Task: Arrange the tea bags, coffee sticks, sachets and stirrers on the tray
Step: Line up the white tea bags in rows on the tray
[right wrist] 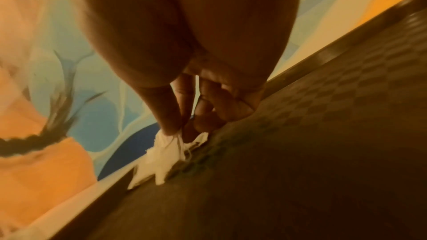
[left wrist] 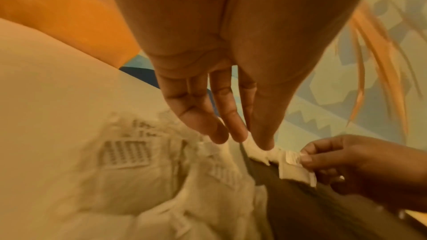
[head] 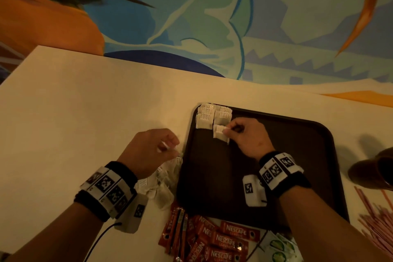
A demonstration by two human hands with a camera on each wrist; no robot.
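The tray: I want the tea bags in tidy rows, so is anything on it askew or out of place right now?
Nothing is badly off. The tea bags in the far-left corner of the tray overlap in two rough columns, and the top ones poke over the rim. The right hand pinches one more tea bag, tilted, just below them.

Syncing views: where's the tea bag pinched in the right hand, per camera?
Head: tea bag upper centre, over the tray near its far-left corner, at the right hand.
Left wrist: lower right, at the tray's edge.
Right wrist: centre, below the fingertips.
Shared landmark: the dark tray.
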